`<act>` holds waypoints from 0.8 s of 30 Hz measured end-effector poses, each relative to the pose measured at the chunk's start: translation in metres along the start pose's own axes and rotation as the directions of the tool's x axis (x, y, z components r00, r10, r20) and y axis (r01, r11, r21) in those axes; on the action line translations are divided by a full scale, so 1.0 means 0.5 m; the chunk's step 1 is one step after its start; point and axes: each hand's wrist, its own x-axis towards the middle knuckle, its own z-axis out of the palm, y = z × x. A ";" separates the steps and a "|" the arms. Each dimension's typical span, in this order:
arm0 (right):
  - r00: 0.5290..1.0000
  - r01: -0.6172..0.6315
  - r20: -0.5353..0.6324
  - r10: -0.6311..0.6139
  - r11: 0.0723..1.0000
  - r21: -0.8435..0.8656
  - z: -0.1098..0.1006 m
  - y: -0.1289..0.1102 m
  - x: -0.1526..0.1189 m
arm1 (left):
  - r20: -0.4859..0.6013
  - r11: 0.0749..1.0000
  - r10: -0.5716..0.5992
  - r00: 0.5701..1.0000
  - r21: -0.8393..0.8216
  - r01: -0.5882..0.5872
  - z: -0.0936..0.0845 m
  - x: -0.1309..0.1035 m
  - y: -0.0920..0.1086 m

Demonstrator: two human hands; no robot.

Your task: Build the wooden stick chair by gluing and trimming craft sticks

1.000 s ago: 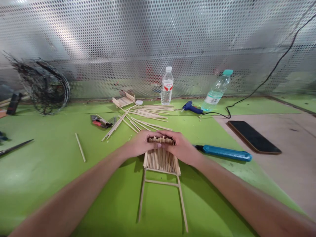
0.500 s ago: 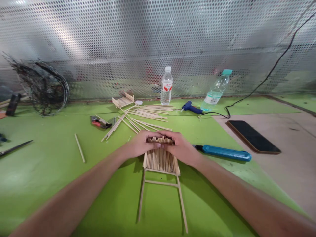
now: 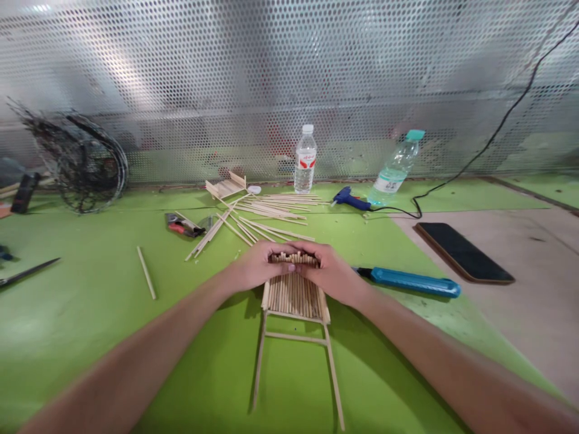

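A small structure of thin wooden sticks point(image 3: 296, 299) lies on the green tabletop in front of me, its slatted panel between two side rails. Two long legs joined by a crossbar extend from it toward me. My left hand point(image 3: 256, 265) wraps round the far left end, and my right hand point(image 3: 332, 271) does the same on the right. Both thumbs press on the slats and nearly meet in the middle, while the fingers curl behind the uneven stick ends. Part of the far end is hidden by my hands.
Loose sticks point(image 3: 271, 208) and a small stick frame point(image 3: 227, 186) lie beyond. Pliers point(image 3: 183, 225) are left; a blue-handled cutter point(image 3: 414, 282) and phone point(image 3: 464, 252) are right. A glue gun point(image 3: 350, 198), two bottles point(image 3: 306, 163) and a wire coil point(image 3: 88, 163) stand near the perforated metal sheet.
Both hands keep their hold on the stick structure. The whole view has shifted very slightly; nothing else visibly moved.
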 end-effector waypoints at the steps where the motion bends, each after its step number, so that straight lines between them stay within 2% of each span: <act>1: 1.000 -0.004 -0.003 0.004 1.000 -0.001 0.000 -0.001 0.000 | -0.002 1.000 -0.001 1.000 0.001 0.001 0.000 0.001 -0.001; 16: 1.000 -0.018 -0.008 0.018 1.000 -0.002 -0.001 -0.003 -0.002 | -0.004 1.000 0.011 1.000 0.019 -0.011 -0.003 -0.001 0.005; 24: 1.000 -0.005 -0.029 0.005 1.000 -0.020 0.001 0.012 -0.002 | -0.020 1.000 0.008 1.000 0.027 -0.008 -0.006 -0.002 0.008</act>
